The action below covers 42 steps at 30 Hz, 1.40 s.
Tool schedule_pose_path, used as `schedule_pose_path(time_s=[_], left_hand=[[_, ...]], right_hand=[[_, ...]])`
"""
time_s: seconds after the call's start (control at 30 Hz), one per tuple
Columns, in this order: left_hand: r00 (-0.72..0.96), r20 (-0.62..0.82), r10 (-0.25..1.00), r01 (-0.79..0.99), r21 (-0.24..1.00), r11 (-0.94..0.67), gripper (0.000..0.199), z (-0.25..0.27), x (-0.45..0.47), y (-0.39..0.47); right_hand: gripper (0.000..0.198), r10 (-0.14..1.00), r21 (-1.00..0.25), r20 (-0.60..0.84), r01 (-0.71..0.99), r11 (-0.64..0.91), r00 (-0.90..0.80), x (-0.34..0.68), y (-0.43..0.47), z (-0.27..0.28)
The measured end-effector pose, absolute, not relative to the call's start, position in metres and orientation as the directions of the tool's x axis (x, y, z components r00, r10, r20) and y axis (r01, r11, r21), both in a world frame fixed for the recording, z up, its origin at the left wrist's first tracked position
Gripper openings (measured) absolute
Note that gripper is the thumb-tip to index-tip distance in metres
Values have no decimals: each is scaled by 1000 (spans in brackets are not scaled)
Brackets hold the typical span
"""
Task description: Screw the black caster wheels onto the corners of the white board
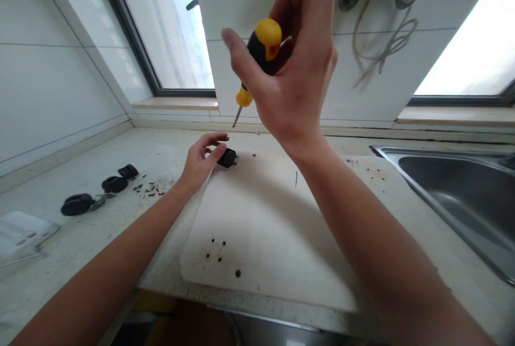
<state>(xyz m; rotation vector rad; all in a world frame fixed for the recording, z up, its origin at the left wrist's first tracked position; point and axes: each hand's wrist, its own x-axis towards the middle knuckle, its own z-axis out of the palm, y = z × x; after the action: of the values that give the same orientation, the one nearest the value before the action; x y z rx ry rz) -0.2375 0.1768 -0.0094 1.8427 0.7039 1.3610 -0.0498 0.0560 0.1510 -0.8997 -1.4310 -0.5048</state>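
The right hand [296, 80] grips a yellow-black screwdriver [260, 52] in the air — the left hand [199, 159] holds a black caster [228, 159] at the white board's [265, 217] corner.

The screwdriver [261, 48] is partly covered by the right grip [300, 61], itself clipped by the upper edge. The black fitting [228, 158] is partly masked by the left grip [201, 157]. The sink [446, 190] is cropped at right, the white device [24, 233] at left. Dark specks [151, 189] on the counter [72, 249] (loosely scattered) are too small to be identified.
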Motion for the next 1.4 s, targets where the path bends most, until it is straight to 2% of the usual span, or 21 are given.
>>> schedule_pose_path(time_s=[0.1, 0.33, 0.57, 0.83, 0.97, 1.07, 1.2, 1.27, 1.4], left_hand=[[376, 582, 721, 153, 728, -668, 40, -23, -238, 175], [411, 588, 696, 170, 701, -693, 44, -31, -241, 176], [433, 612, 662, 212, 645, -735, 48, -30, -239, 176], [432, 582, 689, 238, 663, -709, 49, -26, -236, 173], [420, 576, 701, 252, 668, -700, 51, -28, -235, 175], [418, 561, 715, 264, 678, -686, 50, -28, -236, 176], [424, 549, 721, 277, 679, -680, 51, -27, -236, 175], [421, 560, 713, 275, 671, -689, 51, -27, -236, 175], [422, 557, 715, 262, 680, -685, 52, -27, -236, 174]], right_hand=[[23, 324, -281, 938, 812, 512, 121, -49, 64, 146], [29, 478, -308, 878, 803, 510, 34, -56, 88, 125], [26, 502, -274, 865, 832, 483, -7, -58, 100, 116], [25, 499, -291, 867, 803, 519, -8, -59, 106, 109], [22, 520, -236, 850, 823, 516, -82, -61, 98, 109], [35, 556, -197, 817, 835, 514, -150, -63, 92, 116], [26, 619, -163, 742, 826, 540, -258, -64, 87, 126], [24, 625, -128, 739, 859, 496, -250, -66, 85, 128], [36, 616, -79, 760, 911, 404, -207, -70, 81, 128]])
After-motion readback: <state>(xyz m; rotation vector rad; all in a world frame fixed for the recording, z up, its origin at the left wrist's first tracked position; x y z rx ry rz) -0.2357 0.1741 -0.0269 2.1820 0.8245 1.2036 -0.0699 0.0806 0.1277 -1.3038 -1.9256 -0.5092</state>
